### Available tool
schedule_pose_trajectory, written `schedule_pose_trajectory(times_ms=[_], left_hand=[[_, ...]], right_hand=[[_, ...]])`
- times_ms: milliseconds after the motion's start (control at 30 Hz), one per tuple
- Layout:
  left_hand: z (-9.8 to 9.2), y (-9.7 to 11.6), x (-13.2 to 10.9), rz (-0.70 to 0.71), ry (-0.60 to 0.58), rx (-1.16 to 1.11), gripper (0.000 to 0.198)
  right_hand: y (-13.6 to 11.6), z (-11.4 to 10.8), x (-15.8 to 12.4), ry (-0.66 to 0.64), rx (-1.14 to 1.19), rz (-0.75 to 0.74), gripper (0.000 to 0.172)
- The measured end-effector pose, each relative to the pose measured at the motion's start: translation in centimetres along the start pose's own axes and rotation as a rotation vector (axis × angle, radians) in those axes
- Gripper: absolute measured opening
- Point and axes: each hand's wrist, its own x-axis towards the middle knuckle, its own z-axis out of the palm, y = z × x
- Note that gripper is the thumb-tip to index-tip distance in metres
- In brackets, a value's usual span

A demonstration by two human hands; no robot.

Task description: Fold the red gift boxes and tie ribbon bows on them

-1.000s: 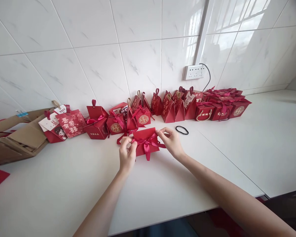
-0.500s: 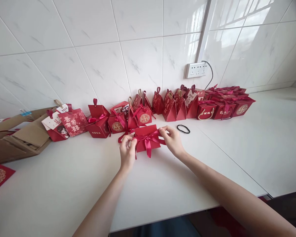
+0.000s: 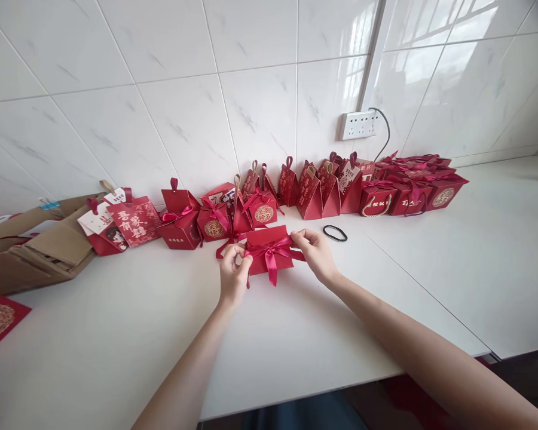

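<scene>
A red gift box (image 3: 264, 236) stands on the white counter in front of me, with a shiny magenta ribbon (image 3: 271, 258) tied in a bow across its front. On the bow's left side, my left hand (image 3: 234, 272) pinches the ribbon between thumb and fingers. My right hand (image 3: 314, 254) is closed on the ribbon at the right, with a tail sticking out beneath the fingers. Both hands are beside the box's upper part. Loose ends of the bow hang down its front.
Along the tiled wall stand several red gift boxes (image 3: 179, 230), with more stacked at the right (image 3: 446, 194). A black elastic band (image 3: 335, 233) lies right of my hands. At the left are an open cardboard box (image 3: 36, 263) and a flat red piece (image 3: 2, 319). A power strip (image 3: 359, 125) hangs on the wall.
Both hands keep their pinch on the ribbon, almost unmoved. The whole view has shifted very slightly.
</scene>
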Motion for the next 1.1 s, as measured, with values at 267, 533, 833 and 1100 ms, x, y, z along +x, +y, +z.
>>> schedule_pose_trajectory(times_ms=[267, 533, 833, 1100], left_hand=[[0.1, 0.5, -0.4, -0.009, -0.018, 0.022, 0.022], [0.2, 0.7, -0.5, 0.002, 0.006, 0.083, 0.027], [0.4, 0.7, -0.4, 0.060, 0.089, 0.138, 0.026], [0.2, 0.1, -0.1, 0.137, 0.133, 0.186, 0.023]], right_hand=[[-0.2, 0.0, -0.2, 0.000, 0.023, -0.014, 0.041], [0.0, 0.0, -0.1, -0.004, 0.012, -0.002, 0.042], [-0.4, -0.2, -0.3, -0.087, -0.067, -0.074, 0.041], [0.7, -1.4, 0.8, -0.422, -0.639, -0.637, 0.107]])
